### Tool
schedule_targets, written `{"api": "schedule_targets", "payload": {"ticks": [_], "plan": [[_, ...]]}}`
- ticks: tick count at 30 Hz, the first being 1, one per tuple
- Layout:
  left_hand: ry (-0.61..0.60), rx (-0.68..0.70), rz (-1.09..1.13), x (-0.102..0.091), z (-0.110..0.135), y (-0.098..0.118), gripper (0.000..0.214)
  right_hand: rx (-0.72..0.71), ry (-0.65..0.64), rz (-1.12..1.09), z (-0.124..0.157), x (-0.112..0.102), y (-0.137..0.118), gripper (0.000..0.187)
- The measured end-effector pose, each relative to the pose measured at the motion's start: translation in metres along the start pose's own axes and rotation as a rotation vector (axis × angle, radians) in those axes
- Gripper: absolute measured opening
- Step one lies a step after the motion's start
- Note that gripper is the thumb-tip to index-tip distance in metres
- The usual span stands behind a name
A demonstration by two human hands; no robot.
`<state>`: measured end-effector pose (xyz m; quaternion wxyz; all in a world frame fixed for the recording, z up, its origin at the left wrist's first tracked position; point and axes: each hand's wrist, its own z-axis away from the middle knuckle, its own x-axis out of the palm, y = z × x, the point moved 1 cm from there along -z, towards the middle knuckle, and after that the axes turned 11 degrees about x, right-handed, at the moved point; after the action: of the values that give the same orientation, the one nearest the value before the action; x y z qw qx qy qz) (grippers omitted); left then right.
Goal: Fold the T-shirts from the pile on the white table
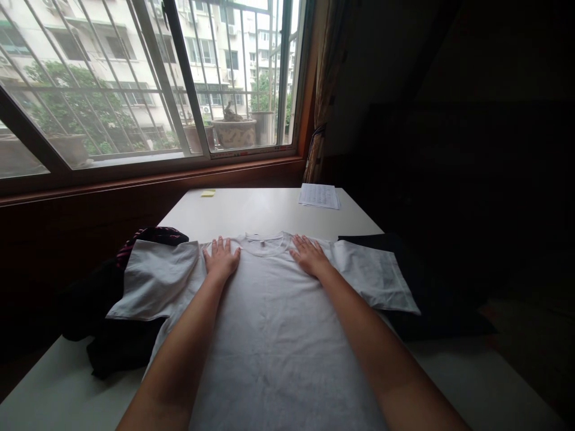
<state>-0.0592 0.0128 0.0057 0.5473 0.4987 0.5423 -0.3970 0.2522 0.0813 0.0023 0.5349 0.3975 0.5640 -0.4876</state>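
A white T-shirt lies spread flat on the white table, its collar pointing toward the window. My left hand rests palm down on the shirt's left shoulder, fingers stretched out. Flat on the right shoulder beside the collar lies my right hand, fingers likewise extended. Both sleeves are spread out to the sides. Neither hand holds anything.
Dark clothes with a pink-striped piece lie under the left sleeve. Another dark garment lies under the right sleeve. A yellow sticky-note pad and a printed paper sit at the table's far edge. Behind is a barred window.
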Motion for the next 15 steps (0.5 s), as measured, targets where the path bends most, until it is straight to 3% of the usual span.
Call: {"api": "schedule_targets", "payload": {"ticks": [15], "plan": [[-0.007, 0.027, -0.002, -0.002, 0.002, -0.006, 0.074, 0.201, 0.027, 0.027, -0.002, 0.0, 0.059, 0.078]]}}
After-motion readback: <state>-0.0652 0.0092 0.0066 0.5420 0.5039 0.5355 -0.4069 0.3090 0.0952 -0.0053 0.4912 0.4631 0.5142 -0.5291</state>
